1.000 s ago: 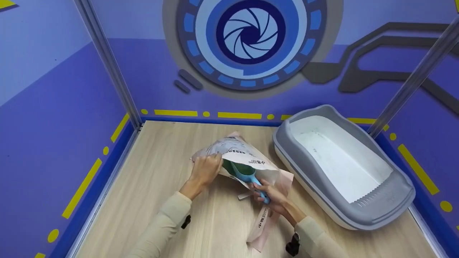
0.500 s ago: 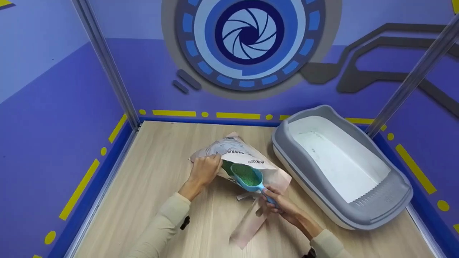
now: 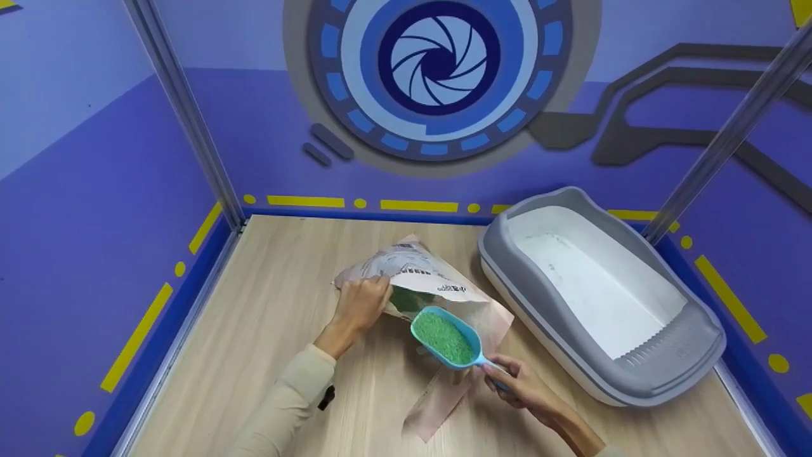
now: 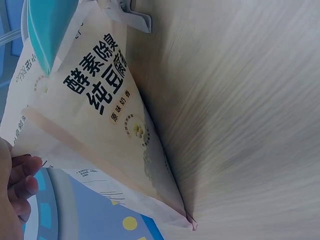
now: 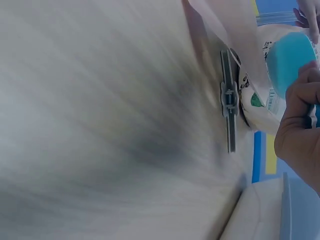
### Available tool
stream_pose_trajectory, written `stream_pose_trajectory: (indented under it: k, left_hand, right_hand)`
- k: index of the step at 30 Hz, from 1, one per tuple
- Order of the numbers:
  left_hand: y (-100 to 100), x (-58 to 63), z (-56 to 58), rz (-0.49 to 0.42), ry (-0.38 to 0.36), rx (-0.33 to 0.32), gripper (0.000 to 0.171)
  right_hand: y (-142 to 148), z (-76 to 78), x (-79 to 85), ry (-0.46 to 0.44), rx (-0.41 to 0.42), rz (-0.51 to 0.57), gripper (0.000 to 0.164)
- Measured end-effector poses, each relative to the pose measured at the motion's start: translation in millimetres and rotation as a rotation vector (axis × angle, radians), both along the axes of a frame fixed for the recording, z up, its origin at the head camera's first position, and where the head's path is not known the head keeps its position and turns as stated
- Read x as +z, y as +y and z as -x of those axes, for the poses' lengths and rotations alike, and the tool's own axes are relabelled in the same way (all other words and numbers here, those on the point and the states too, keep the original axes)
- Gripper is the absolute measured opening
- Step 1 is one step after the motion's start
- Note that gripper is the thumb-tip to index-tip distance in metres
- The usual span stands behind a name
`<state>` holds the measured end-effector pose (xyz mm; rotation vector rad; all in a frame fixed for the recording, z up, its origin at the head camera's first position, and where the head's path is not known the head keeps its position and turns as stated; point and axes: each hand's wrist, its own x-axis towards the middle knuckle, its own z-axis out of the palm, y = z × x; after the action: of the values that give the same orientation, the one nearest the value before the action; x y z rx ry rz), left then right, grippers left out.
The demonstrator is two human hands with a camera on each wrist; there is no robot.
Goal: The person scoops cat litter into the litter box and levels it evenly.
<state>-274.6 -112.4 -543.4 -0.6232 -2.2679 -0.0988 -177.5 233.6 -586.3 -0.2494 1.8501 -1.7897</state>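
My right hand (image 3: pixel 523 387) grips the handle of a light blue scoop (image 3: pixel 468 330) heaped with green litter pellets (image 3: pixel 444 336). The scoop is held in front of the mouth of a pale pink cat litter bag (image 3: pixel 438 282), which lies slanted on the table. My left hand (image 3: pixel 361 304) pinches the upper edge of that mouth and holds it apart; more green shows inside. In the right wrist view the blue scoop (image 5: pixel 290 57) appears from its underside. The left wrist view shows the bag's printed side (image 4: pixel 105 85) and the curled left fingers (image 4: pixel 25 182) at its edge.
A grey-rimmed white litter box (image 3: pixel 691 349) stands to the right of the bag, with a few specks inside. A long clip (image 5: pixel 230 100) lies on the table by the bag. A pink flap (image 3: pixel 438 406) stretches toward the front. Walls enclose the back and sides.
My right hand has drawn the scoop out of the bag, back and to the right, now loaded with green pellets. My left hand keeps its hold on the bag's edge.
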Motion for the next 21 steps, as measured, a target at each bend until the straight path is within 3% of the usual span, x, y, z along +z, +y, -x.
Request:
stream_pose_trajectory:
  k: [5, 11, 21]
  left_hand:
    - [1, -0.1, -2.3, 0.002, -0.009, -0.008, 0.021]
    - [6, -0.1, -1.6, -0.021, -0.043, -0.034, 0.022]
    - [3, -6.1, -7.6, -0.032, -0.068, -0.084, 0.024]
  right_hand:
    - [14, -10.9, 20.0, 0.05, 0.008, -0.039, 0.031]
    - [43, -5.6, 56.5, 0.082, -0.028, -0.013, 0.022]
    - [84, 15.3, 108.1, -0.062, -0.232, 0.184, 0.029]
